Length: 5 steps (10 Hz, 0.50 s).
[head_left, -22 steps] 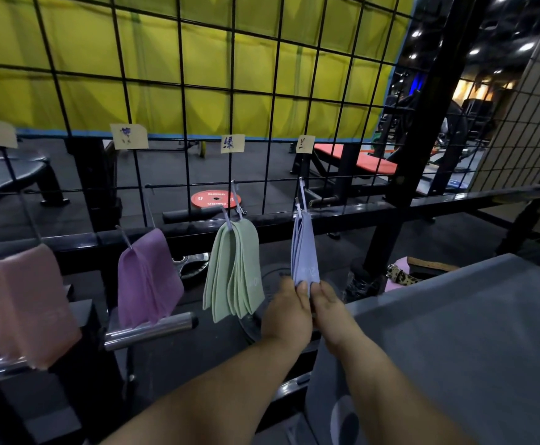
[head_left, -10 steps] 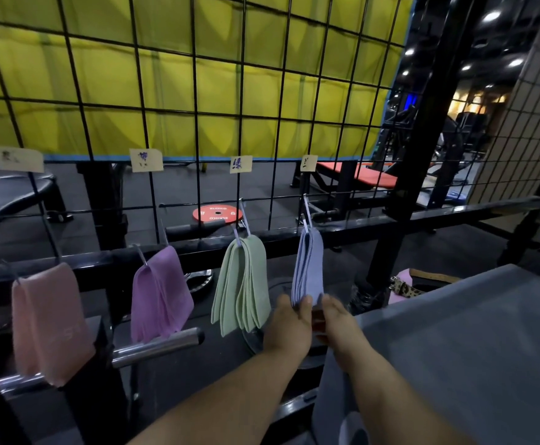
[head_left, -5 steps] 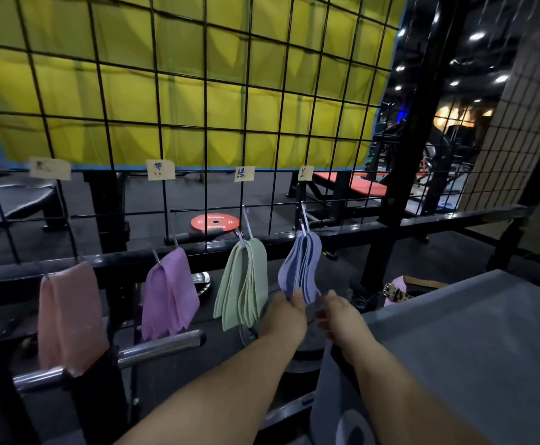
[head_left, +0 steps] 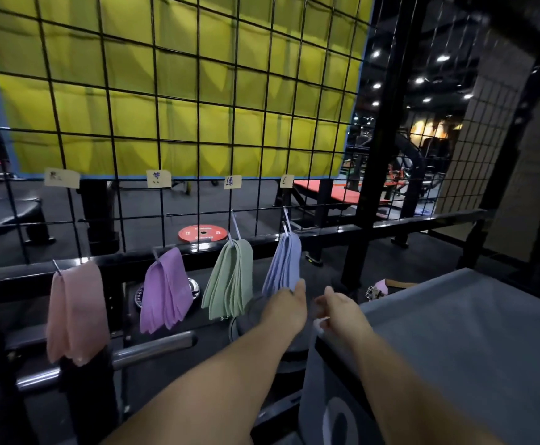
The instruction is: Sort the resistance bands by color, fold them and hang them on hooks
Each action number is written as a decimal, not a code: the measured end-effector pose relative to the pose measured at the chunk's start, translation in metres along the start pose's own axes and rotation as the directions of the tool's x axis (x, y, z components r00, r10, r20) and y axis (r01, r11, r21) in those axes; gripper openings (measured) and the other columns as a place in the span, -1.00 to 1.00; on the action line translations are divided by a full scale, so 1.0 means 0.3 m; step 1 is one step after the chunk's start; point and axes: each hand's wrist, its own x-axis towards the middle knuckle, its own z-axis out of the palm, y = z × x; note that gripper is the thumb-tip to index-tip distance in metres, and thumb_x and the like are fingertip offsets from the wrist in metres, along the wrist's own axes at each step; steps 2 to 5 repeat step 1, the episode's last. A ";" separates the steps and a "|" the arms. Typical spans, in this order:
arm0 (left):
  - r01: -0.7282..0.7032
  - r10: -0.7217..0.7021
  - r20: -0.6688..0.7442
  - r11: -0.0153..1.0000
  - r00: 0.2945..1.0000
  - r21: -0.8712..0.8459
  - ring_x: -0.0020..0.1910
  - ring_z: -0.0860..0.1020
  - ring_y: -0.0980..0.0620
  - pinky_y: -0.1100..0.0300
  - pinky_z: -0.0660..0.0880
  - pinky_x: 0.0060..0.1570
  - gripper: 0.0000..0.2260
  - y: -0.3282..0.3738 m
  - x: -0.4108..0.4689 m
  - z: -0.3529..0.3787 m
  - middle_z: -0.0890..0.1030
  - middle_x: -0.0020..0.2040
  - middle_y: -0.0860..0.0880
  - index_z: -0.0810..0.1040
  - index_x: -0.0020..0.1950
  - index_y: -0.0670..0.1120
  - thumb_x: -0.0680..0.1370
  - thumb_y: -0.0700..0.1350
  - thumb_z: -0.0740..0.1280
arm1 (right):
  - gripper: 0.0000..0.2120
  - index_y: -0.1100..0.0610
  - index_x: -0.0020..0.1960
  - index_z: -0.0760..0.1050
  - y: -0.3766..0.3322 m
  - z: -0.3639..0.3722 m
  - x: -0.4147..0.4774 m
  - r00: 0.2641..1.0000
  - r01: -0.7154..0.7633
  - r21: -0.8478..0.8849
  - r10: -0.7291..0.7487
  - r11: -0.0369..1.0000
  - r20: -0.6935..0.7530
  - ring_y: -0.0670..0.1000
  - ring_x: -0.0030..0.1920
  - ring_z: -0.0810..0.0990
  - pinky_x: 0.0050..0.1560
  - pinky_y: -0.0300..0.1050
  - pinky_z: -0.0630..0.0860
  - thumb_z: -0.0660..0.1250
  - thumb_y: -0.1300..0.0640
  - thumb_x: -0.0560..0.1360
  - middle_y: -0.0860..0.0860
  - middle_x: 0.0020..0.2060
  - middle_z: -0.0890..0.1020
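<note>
Four bunches of folded resistance bands hang from hooks on a black wire grid panel in a dim gym, in a row across the middle of the frame. From left to right they are the pale pink fabric bands, the purple fabric bands, the sage green fabric bands and the light blue fabric bands. A small handwritten paper label is fixed to the grid above each bunch.

At centre frame the person's left hand reaches to the lower end of the blue bunch, thumb tip touching its bottom corner. The fingers are hidden behind the hand, so a pinch cannot be confirmed. The right hand hangs just beside it, clear of the bands, fingers loosely curled and gripping nothing visible. The blue bunch hangs on a thin white hook, its lower ends fanned toward the left.

A grey padded surface fills the lower right. A chrome bar juts out at lower left, below the purple bunch. Behind the grid a yellow padded wall covers the upper left, and a red weight plate lies on the dark floor.
</note>
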 end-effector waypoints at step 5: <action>0.017 -0.017 0.043 1.000 0.999 0.009 0.08 0.51 -0.12 0.09 0.40 0.02 -0.52 0.048 -0.029 0.025 0.54 0.25 -0.18 0.42 0.36 -0.17 0.68 0.13 -0.03 | -0.60 0.19 -0.10 0.52 -0.001 -0.044 -0.032 0.999 0.015 0.018 -0.014 1.000 -0.049 0.00 -0.37 0.46 -0.38 -0.25 0.42 0.07 -0.03 0.68 0.09 -0.27 0.56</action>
